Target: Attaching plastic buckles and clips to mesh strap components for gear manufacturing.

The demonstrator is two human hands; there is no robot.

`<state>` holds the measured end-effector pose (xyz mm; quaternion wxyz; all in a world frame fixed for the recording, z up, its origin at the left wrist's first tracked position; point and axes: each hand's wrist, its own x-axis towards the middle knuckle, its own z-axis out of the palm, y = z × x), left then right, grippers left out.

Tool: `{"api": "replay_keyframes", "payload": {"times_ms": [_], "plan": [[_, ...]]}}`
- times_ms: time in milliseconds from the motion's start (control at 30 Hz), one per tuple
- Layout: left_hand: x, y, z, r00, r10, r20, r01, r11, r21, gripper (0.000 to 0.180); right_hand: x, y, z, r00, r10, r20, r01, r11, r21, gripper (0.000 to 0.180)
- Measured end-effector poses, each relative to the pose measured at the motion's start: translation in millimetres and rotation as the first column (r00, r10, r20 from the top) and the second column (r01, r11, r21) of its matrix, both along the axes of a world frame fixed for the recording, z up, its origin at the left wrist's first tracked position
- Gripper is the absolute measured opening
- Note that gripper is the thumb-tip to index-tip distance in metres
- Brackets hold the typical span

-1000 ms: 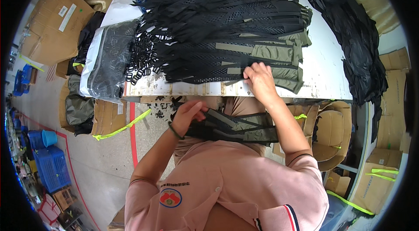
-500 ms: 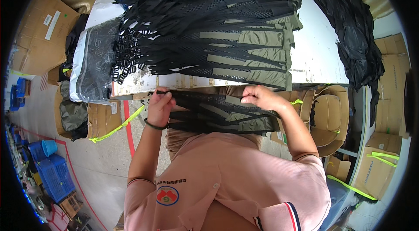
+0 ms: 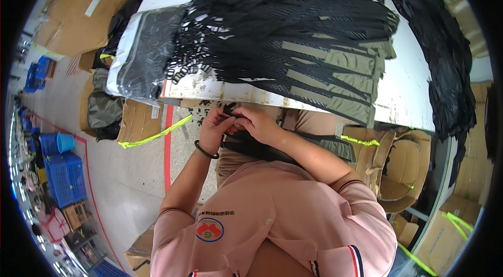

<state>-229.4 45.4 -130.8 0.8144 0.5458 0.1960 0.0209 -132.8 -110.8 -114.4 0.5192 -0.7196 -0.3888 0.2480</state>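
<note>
My left hand and my right hand meet just below the table's front edge, over my lap. Both are closed, fingertips pinched on the narrow black strap end of a strip; a bit of it pokes up above the fingers. Whether a buckle is between the fingertips is hidden. Black mesh and olive fabric strips lie across my lap, partly under my right forearm. On the table, a wide pile of similar strips has black slide buckles clustered by its left ends.
A clear plastic bag of dark pieces overhangs the white table's left corner. Black fabric drapes over its right side. Open cardboard boxes stand left and right below. Blue crates are on the floor far left.
My right hand has moved left from the strip's olive part to meet my left hand at the strap end. The view has shifted, so the table appears further right and tilted.
</note>
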Motion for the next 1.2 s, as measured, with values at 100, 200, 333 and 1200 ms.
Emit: {"api": "replay_keyframes", "payload": {"times_ms": [100, 200, 333, 1200], "plan": [[0.1, 28.7, 15.0, 1.0, -0.003, -0.006, 0.005, 0.981, 0.192, 0.009, -5.5, 9.7, 4.2, 0.994, -0.033, -0.101, 0.034, 0.999, 0.008, 0.021], [14.3, 86.2, 5.5, 0.966, 0.167, 0.196, -0.257, 0.678, 0.688, 0.011, -4.4, 15.2, 21.4, 0.993, -0.027, -0.118, 0.025, 1.0, -0.02, 0.015], [43.2, 149.3, 21.5, 0.975, 0.191, 0.109, -0.112, 0.004, 0.994, 0.031, 0.2, 25.4, 22.7, 0.998, 0.062, -0.006, -0.062, 0.995, -0.075, 0.018], [22.5, 1.3, 16.8, 0.981, 0.118, 0.153, -0.145, 0.973, 0.177, 0.021, 23.2, 5.6, 42.1, 0.998, 0.004, 0.07, -0.003, 1.0, -0.027, 0.012]]}}
